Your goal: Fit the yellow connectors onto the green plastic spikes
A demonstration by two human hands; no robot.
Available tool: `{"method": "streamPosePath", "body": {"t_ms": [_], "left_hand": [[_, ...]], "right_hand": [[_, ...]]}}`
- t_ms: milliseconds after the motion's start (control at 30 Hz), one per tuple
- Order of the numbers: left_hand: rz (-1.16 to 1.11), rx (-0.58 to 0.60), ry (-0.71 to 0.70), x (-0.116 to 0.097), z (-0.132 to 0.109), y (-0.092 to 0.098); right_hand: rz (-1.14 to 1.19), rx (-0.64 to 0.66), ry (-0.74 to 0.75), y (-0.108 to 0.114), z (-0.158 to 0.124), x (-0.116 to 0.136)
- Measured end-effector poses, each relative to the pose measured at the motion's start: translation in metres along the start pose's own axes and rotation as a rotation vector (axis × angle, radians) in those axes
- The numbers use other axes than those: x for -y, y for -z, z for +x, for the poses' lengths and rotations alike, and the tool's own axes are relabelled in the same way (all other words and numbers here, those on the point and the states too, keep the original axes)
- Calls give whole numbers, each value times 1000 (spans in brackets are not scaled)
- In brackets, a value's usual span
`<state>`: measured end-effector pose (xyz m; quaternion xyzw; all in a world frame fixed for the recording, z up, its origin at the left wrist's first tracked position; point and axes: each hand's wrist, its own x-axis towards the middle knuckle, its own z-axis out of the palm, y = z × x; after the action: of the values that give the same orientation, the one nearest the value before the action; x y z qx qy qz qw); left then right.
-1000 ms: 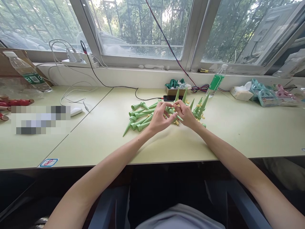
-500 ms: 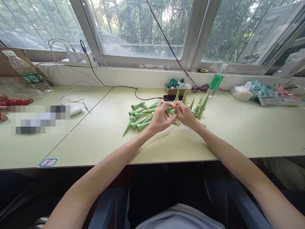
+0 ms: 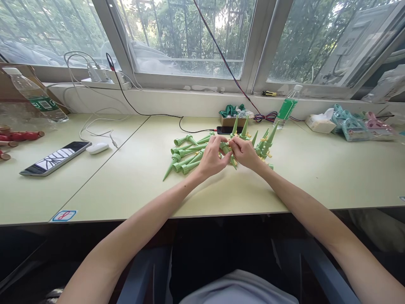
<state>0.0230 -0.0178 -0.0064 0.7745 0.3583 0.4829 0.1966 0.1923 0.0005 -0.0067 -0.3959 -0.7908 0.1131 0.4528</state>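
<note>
When examined from the head view, found left hand (image 3: 214,157) curled in a narrow grip around a green spike (image 3: 225,147), directly in front of the small box (image 3: 234,122). Observed right hand (image 3: 241,151) bunched closed against the same spike, likewise in front of the box; could not tell the exact fingertip hold, being hidden. Recorded loose green spikes (image 3: 191,165) lying front-left of the box, and upright spikes (image 3: 269,141) with yellow fittings (image 3: 269,155) standing front-right of it. Noted black phone (image 3: 224,130) just in front of the box, green-labelled bottle (image 3: 287,109) to the right of the box, and tissue pack (image 3: 320,122) farther right.
</note>
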Motion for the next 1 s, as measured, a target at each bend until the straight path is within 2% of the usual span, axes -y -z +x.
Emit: {"method": "streamPosePath", "body": {"t_ms": [167,467,1000], "left_hand": [[-21,3,35,3,2,-1],[-43,31,68,-5,2,1],[16,-59,39,0,3,-1]], "right_hand": [[-10,-11,21,-2,-1,0],[15,-43,6,-3,-2,2],[71,-75,-22,-2,-3,9]]}}
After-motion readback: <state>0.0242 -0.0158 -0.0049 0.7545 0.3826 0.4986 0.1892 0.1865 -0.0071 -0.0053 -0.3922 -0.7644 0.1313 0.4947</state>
